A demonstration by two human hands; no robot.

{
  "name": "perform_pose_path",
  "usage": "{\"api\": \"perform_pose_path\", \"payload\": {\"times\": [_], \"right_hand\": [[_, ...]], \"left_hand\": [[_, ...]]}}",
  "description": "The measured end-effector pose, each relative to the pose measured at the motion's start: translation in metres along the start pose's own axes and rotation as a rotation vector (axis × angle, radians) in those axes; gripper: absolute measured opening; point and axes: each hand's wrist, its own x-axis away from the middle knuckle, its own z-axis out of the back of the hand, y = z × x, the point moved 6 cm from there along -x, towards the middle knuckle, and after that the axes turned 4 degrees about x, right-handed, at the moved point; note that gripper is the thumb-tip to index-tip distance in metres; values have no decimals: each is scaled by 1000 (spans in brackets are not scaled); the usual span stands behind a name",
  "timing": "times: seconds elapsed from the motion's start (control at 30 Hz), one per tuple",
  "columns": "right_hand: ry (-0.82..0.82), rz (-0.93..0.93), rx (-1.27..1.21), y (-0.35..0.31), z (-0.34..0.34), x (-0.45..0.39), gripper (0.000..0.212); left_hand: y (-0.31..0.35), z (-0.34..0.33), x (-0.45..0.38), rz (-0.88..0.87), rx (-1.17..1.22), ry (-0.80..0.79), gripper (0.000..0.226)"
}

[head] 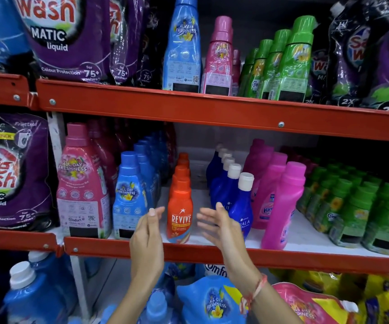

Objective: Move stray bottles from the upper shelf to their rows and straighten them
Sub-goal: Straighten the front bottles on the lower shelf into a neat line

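Hands (181, 228) flanking orange bottle (179, 213) (glossy)

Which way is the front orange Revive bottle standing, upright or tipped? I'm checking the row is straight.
Upright: the front Revive bottle stands on its base, cap up, label forward, between the left hand and right hand.

Up and to the left of your hands hang purple detergent pouches (69, 36). Below your wrists lie blue refill pouches (209, 300), with a white-capped blue jug (36, 293) further left.
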Motion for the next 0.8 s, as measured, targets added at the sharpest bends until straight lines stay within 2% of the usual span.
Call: {"api": "perform_pose_path", "payload": {"times": [0.07,0.17,0.27,0.33,0.43,0.47,0.63,0.8], "right_hand": [[108,78,-31,-5,21,5,42],[267,168,-108,-13,51,9,38],[370,195,-73,-7,73,4,26],[413,176,6,0,80,-2,15],[356,94,76,12,83,-16,47],[318,56,72,12,79,-19,51],[182,-111,-102,18,75,-28,50],[157,-137,-73,18,78,-30,46]], "left_hand": [[11,-11,8,-46,8,-2,35],[11,-40,17,18,44,-102,37],[7,-76,31,110,28,-247,44],[10,-96,42,177,17,-341,59],[21,-122,56,227,5,-469,74],[19,-127,58,250,13,-487,75],[-2,-141,52,320,80,-499,107],[3,-146,40,336,147,-486,109]]}}
